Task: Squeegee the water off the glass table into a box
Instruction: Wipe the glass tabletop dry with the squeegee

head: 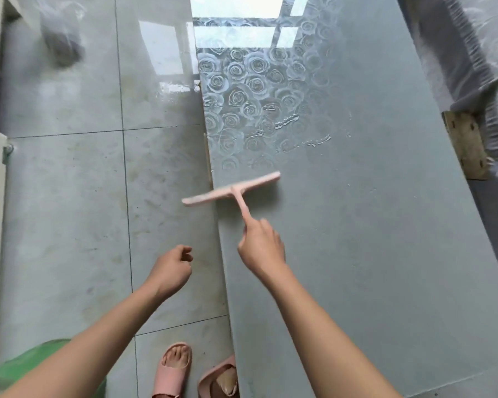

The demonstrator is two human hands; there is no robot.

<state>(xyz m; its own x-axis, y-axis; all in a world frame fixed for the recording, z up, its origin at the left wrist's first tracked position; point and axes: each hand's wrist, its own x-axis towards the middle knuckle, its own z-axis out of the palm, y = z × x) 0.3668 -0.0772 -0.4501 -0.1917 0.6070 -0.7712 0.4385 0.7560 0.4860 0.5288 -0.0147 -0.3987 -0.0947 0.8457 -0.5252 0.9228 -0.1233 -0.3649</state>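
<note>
Streaks of water (286,122) lay on the far, rose-patterned part of the grey glass table (385,239), so wiping looked unfinished. The right hand (262,245) gripped the pink plastic T-shaped squeegee (231,188) at the table's left edge; the left hand (171,271) hung loosely curled, empty. No box showed.

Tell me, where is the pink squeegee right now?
In the middle of the head view, the right hand holds the pink squeegee by its handle; its blade crosses the left edge of the glass table, one end over the floor tiles.
</note>
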